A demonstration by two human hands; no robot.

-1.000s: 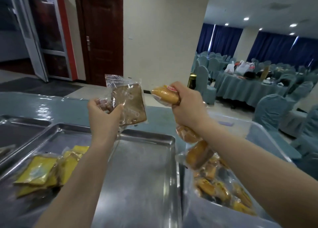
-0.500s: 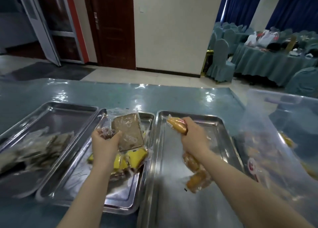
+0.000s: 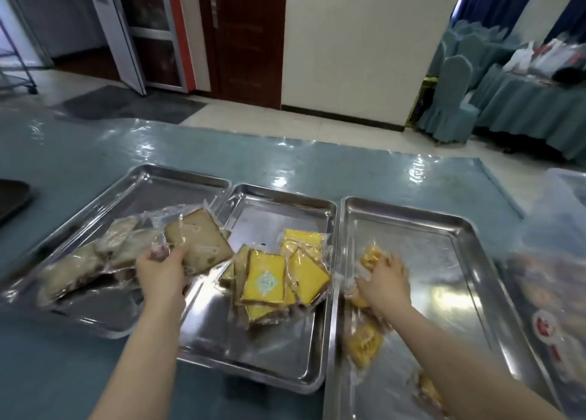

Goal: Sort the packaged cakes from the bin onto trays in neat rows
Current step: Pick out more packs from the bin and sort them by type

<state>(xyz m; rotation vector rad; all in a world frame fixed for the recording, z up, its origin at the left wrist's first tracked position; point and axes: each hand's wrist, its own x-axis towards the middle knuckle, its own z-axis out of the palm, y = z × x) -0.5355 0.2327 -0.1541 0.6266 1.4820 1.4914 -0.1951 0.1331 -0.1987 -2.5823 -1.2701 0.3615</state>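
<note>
3 steel trays sit side by side on the blue counter [image 3: 285, 162]. The left hand [image 3: 161, 269] pinches a brown packaged cake [image 3: 198, 245], held tilted over the edge between the left tray [image 3: 177, 178] and the middle tray [image 3: 282, 197]. More brown cakes [image 3: 73, 270] lie in the left tray; yellow cakes [image 3: 269, 280] are heaped in the middle one. The right hand [image 3: 385, 280] curls round an orange cake [image 3: 371, 258] at the right tray's [image 3: 444, 229] left side, with other orange cakes [image 3: 364, 343] below it. A clear bin [image 3: 558, 261] stands to the right.
</note>
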